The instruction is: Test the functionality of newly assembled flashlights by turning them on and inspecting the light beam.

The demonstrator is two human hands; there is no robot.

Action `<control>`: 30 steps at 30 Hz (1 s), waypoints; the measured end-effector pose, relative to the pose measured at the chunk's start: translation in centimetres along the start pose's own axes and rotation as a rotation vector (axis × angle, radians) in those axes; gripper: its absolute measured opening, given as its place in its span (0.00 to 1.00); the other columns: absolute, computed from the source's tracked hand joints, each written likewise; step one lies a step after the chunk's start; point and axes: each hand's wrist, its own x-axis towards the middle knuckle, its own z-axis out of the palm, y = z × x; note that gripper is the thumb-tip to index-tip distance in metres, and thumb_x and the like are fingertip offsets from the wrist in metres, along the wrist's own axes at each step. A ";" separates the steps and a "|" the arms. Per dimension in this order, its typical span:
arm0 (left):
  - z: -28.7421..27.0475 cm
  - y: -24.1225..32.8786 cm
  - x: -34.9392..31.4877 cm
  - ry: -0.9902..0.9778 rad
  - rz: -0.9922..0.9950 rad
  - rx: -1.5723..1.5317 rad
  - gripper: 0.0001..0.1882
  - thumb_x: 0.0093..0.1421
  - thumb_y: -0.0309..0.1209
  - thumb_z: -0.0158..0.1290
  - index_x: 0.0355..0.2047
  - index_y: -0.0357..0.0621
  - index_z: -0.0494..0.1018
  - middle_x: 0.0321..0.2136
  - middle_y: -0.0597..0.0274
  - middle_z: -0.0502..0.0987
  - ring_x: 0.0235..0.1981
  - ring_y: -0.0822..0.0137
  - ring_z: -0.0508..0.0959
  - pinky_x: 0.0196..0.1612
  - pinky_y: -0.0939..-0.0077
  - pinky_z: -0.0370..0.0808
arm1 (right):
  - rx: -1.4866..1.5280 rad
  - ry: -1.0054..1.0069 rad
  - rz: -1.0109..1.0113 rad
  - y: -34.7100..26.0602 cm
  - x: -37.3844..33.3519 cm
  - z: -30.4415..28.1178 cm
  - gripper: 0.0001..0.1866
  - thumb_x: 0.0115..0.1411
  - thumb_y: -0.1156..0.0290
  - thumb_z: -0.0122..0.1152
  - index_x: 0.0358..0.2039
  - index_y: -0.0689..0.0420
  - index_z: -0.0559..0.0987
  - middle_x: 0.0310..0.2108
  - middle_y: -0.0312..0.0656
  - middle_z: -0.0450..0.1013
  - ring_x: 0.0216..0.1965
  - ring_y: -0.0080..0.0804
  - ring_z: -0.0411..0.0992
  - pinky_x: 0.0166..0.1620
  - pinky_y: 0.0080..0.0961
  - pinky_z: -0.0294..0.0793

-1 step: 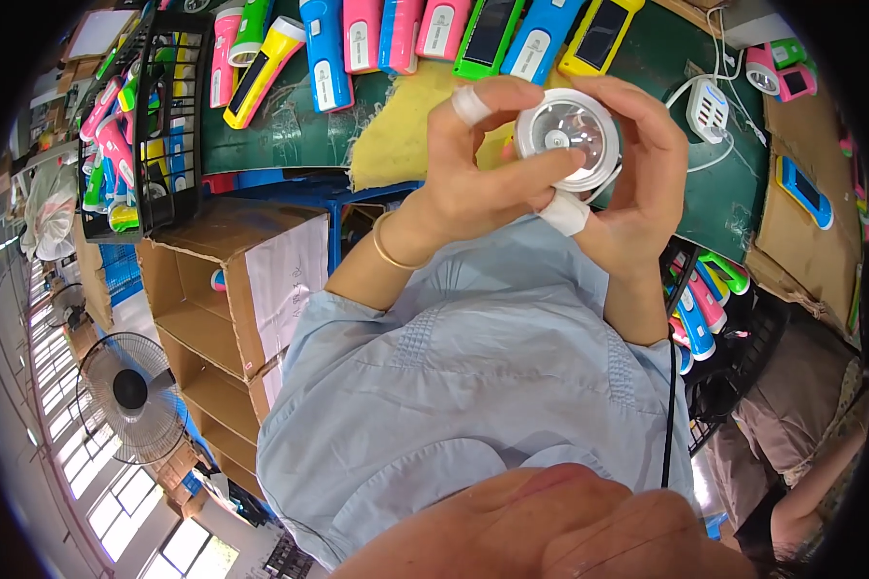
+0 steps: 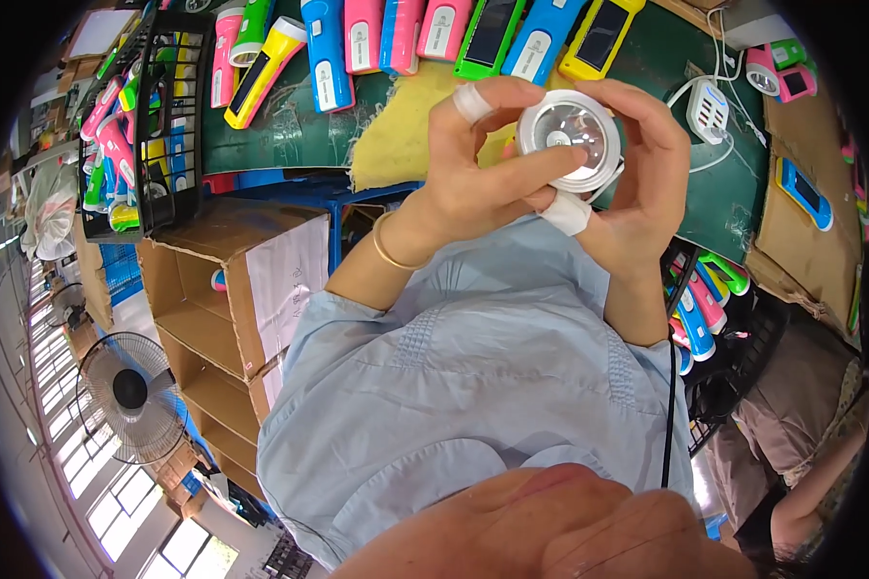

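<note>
We see a green table top [image 2: 290,135] at the top of the view, with a row of bright plastic flashlights [image 2: 328,48] in pink, blue, green and yellow lying along it. To its left a black wire basket [image 2: 179,125] holds more of them, and open cardboard boxes [image 2: 232,289] stand below it. Our left hand [image 2: 473,183] and right hand [image 2: 647,183] meet in front of the table, both closed around a round white reflector head [image 2: 570,140] with a clear lens, which sits between them. White tape wraps a left fingertip [image 2: 473,101]. A white power strip [image 2: 710,106] lies just right of the hands.
</note>
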 end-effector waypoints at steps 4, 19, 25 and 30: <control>0.1 0.2 0.0 -0.024 -0.021 -0.007 0.10 0.52 0.35 0.57 0.35 0.51 0.77 0.47 0.54 0.55 0.44 0.57 0.69 0.41 0.72 0.77 | -0.100 -0.144 -0.015 -0.6 0.1 -0.9 0.40 0.36 0.71 0.75 0.48 0.64 0.62 0.46 0.52 0.66 0.46 0.40 0.68 0.51 0.33 0.67; 0.7 0.2 0.7 0.038 0.043 -0.045 0.17 0.37 0.25 0.63 0.32 0.46 0.78 0.42 0.52 0.64 0.38 0.58 0.73 0.40 0.73 0.75 | -0.299 -0.155 -0.056 -1.1 0.9 -1.9 0.38 0.34 0.71 0.72 0.49 0.60 0.68 0.44 0.41 0.69 0.42 0.34 0.67 0.43 0.27 0.68; 0.7 0.4 0.7 0.036 -0.012 -0.090 0.16 0.37 0.25 0.63 0.31 0.45 0.78 0.43 0.51 0.64 0.39 0.58 0.72 0.40 0.71 0.76 | -0.105 -0.334 0.117 -1.8 2.6 -3.3 0.34 0.33 0.72 0.73 0.43 0.58 0.69 0.41 0.41 0.73 0.36 0.27 0.67 0.37 0.22 0.66; 1.2 0.1 0.6 0.083 -0.006 -0.004 0.16 0.39 0.25 0.63 0.32 0.45 0.78 0.45 0.52 0.63 0.42 0.59 0.71 0.42 0.72 0.76 | -0.171 -0.248 0.072 -1.2 2.2 -2.9 0.38 0.33 0.66 0.76 0.46 0.61 0.67 0.41 0.40 0.71 0.37 0.24 0.66 0.39 0.19 0.62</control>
